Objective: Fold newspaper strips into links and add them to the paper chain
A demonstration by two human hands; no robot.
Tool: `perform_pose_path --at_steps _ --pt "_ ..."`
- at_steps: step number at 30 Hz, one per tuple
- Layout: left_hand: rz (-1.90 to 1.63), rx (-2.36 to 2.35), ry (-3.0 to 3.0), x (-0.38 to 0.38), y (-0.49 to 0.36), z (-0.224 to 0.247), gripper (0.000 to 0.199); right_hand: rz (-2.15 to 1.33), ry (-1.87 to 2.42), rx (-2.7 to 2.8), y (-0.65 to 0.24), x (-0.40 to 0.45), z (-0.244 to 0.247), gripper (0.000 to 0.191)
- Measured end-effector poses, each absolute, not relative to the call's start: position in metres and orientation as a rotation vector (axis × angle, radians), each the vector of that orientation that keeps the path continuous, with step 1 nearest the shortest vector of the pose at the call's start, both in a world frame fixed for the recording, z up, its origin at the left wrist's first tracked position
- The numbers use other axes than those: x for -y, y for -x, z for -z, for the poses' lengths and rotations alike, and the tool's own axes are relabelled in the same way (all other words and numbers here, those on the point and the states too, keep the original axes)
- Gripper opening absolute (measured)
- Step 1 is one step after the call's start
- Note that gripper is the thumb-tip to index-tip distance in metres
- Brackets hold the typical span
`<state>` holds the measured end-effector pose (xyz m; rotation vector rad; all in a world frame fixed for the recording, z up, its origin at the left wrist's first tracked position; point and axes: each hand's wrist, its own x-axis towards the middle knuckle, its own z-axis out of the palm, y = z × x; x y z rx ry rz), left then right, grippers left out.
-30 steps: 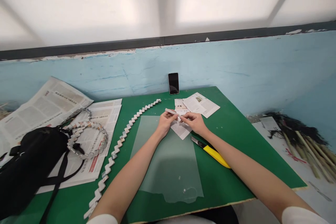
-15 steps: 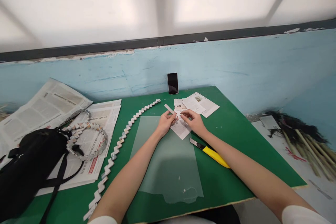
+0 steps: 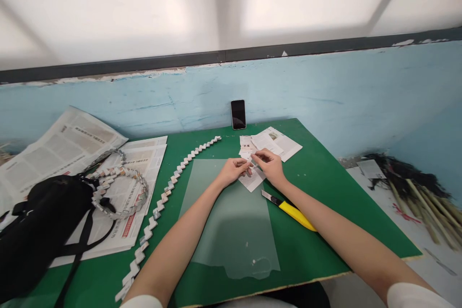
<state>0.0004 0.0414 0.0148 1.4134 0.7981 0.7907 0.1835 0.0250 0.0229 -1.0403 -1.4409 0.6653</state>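
My left hand (image 3: 234, 170) and my right hand (image 3: 269, 163) meet above a piece of printed newspaper (image 3: 251, 182) lying on the table. Between their fingertips is a narrow paper strip (image 3: 250, 159), pinched from both sides and partly hidden by the fingers. Below my right wrist rests a utility knife (image 3: 288, 210) with a yellow handle, its blade pointing up and left. Left of my left forearm, a folded-paper zigzag chain (image 3: 164, 196) runs along the table. A translucent sheet (image 3: 231, 221) lies flat under my arms.
A phone (image 3: 238, 114) leans on the blue wall. Cut newspaper pieces (image 3: 288, 147) lie behind my right hand. At left, a black bag (image 3: 46, 221) and a coiled paper chain (image 3: 139, 197) sit on newspapers (image 3: 153, 154). Sticks (image 3: 429, 209) lie beyond the right edge of the green table (image 3: 335, 192).
The paper strip, which stuck out up and left from my left hand, is now turned between both hands. My left hand has shifted slightly right and down, its fingers nearer my right hand.
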Motion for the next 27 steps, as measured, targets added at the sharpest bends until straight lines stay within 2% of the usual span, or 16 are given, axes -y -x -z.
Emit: perform_pose_path --at_steps 5,13,18,21,27 --pt "-0.807 -0.773 -1.413 -0.042 0.001 -0.015 0.049 -0.497 1.094 1.473 -0.185 -0.024 -0.02 0.02" --pt "-0.805 -0.748 -1.277 -0.048 0.0 -0.006 0.049 0.011 0.974 2.14 -0.201 -0.026 -0.023 0.026" --pt "-0.815 -0.702 -1.241 -0.05 0.003 -0.005 0.049 0.261 0.952 2.334 -0.203 -0.029 -0.027 0.027" --pt "-0.816 -0.692 -1.24 -0.049 0.003 -0.006 0.051 0.329 0.95 2.367 -0.202 -0.03 -0.027 0.027" --pt "-0.804 -0.723 -1.311 -0.045 0.003 -0.012 0.05 0.247 0.891 2.385 -0.205 -0.031 -0.027 0.025"
